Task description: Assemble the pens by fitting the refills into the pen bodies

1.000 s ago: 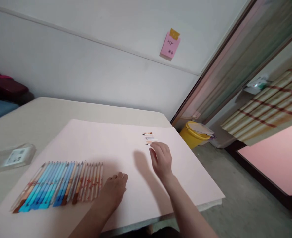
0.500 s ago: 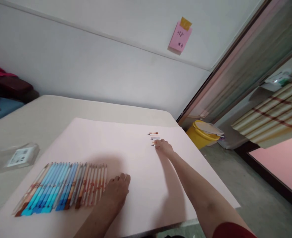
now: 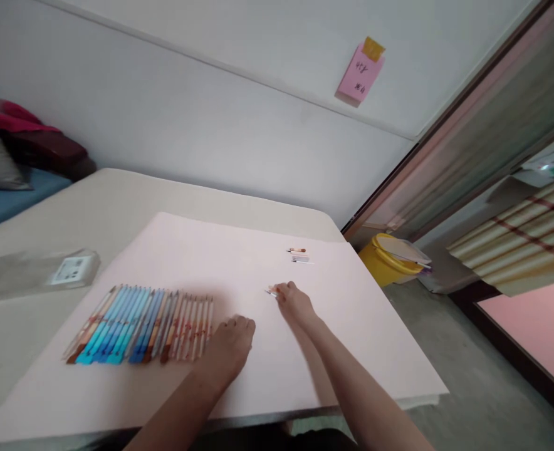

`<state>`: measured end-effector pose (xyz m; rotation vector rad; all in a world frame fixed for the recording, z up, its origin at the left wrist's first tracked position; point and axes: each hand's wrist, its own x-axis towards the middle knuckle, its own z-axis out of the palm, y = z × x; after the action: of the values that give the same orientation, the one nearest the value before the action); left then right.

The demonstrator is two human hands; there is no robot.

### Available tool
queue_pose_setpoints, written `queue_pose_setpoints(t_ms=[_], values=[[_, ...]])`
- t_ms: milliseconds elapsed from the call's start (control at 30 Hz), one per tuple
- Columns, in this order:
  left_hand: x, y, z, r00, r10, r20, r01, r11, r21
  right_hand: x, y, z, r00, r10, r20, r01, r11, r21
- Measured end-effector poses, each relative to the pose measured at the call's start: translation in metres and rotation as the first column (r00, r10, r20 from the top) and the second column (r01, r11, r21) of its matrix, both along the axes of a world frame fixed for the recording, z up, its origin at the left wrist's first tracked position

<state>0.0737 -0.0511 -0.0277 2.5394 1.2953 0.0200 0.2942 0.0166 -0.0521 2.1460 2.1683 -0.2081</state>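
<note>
Leftward, a plastic packet (image 3: 27,274) lay near the pen row (image 3: 133,322); the left hand (image 3: 234,341) curled loosely, its hold unclear, while the right hand (image 3: 296,302) pinched slim pens (image 3: 271,292).

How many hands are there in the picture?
2. The left hand is just right of the row of pens; the right hand is farther right, holding something slender and pen-like. No others show.

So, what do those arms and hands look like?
They're a person's: the left hand and right hand are ungloved, the left forearm and right forearm bare to the picture's edge. No sleeves, watch, bracelets or cables show; small rings can't be ruled out.
</note>
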Motion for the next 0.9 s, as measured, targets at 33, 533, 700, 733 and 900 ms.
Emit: queue_pose_setpoints(t_ms=[33,533,700,733,900], values=[[0.0,-0.001,0.002,1.0,0.006,0.004,-0.006,1.0,0.01,-0.015,-0.011,-0.002,1.0,0.024,-0.01,-0.024,1.0,0.002],[-0.045,0.021,0.025,0.943,0.321,-0.082,-0.32,0.947,0.026,-0.067,-0.069,0.025,0.985,0.062,-0.162,-0.075,0.994,-0.077],[-0.042,0.024,0.024,0.934,0.335,-0.128,-0.336,0.942,0.011,-0.058,-0.069,0.029,0.99,0.092,-0.107,-0.097,0.995,-0.035],[-0.038,0.023,0.023,0.935,0.33,-0.134,-0.331,0.944,0.012,-0.059,-0.069,0.027,0.988,0.115,-0.101,-0.118,0.993,-0.026],[-0.023,0.02,0.017,0.947,0.293,-0.13,-0.29,0.956,0.044,-0.068,-0.066,0.017,0.985,0.17,-0.041,-0.171,0.985,-0.024]])
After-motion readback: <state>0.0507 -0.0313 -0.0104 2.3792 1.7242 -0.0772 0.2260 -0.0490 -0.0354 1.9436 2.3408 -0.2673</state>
